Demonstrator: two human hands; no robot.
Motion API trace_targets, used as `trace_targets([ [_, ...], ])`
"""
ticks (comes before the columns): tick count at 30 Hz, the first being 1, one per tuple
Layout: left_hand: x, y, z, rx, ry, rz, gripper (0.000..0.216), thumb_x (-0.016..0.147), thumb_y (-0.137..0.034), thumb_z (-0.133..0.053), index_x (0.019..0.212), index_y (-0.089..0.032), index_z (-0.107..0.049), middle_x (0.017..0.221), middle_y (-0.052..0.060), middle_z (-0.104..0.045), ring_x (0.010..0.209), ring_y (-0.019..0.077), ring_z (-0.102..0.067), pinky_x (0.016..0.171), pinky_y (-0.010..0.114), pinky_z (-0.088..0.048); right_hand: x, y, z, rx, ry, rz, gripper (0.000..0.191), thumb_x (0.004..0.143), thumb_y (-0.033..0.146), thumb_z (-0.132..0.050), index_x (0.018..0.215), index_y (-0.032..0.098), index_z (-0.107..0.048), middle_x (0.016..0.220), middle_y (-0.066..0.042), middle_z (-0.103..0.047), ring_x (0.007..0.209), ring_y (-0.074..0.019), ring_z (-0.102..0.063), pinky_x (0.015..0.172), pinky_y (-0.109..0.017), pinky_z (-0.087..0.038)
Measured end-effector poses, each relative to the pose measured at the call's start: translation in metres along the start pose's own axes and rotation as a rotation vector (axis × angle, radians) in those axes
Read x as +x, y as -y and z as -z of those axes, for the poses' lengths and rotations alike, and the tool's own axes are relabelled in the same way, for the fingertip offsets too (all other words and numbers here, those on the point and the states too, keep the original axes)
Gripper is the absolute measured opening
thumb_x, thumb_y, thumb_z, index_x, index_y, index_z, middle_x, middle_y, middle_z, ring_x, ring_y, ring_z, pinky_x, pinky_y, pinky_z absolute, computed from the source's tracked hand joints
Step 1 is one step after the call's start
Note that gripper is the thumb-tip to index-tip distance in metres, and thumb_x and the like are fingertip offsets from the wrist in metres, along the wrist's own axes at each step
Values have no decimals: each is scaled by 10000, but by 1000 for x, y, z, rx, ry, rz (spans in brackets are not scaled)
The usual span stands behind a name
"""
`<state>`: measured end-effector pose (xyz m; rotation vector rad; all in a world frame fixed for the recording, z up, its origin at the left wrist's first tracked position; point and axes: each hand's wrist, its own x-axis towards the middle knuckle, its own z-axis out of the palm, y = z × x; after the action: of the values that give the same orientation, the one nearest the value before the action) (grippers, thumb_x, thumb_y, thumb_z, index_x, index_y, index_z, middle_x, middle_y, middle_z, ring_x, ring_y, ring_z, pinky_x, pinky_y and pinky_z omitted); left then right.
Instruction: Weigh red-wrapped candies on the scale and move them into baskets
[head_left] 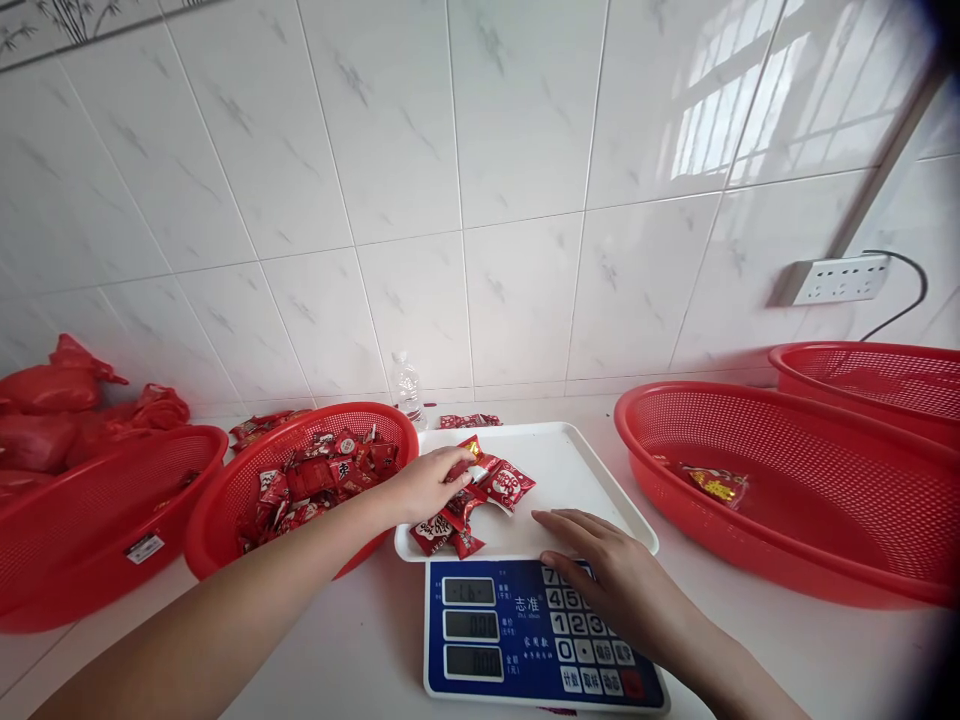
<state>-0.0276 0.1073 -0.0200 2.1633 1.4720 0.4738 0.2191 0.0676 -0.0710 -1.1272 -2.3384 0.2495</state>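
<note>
On the white tray (600, 492) of a blue kitchen scale (529, 628) lies a small pile of red wrapped snack packets (507, 484) with white and gold print. My left hand (433, 484) reaches over the pile from the left, its thumb and fingertips closed about a packet at the top; part of the packet is hidden. Holding nothing, my right hand (592, 545) has its fingers stretched out over the tray's front edge, to the right of the pile. It covers some of the scale's keys. The displays carry faint characters.
Left of the scale is a red basket (206, 520) of similar packets; a second red basket (187, 455) and red bags (45, 425) stand farther left. A red basket (637, 450) on the right holds a packet. Behind are a plastic bottle (407, 392) and a wall socket (838, 280).
</note>
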Motion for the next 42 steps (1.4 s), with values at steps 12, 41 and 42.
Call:
trace_targets([
  [12,5,-5,-20,-34,-233,-177,308,941,-385,-356,1128,-207,-525,1152,67,-613,1104,196,-542,983,344,-409,0,2,0,30,-34,20,310,915,316,-470,1190,228,-587,1136,-90,-660,1011,-240,-628,833,-411,-536],
  [41,-95,-95,18,-1099,-879,-698,283,916,-409,-455,891,-203,-647,643,0,-593,611,114,-540,616,238,-489,5,14,6,-31,12,-10,333,892,305,-514,1196,197,-596,1183,-104,-641,1084,-258,-588,901,-427,-492],
  [42,-98,-89,20,-1110,-892,-689,278,915,-405,-456,895,-203,-645,641,-2,-592,609,112,-537,613,233,-488,7,17,6,-41,1,11,330,883,297,-531,1192,203,-599,1186,-104,-640,1093,-263,-583,909,-433,-486],
])
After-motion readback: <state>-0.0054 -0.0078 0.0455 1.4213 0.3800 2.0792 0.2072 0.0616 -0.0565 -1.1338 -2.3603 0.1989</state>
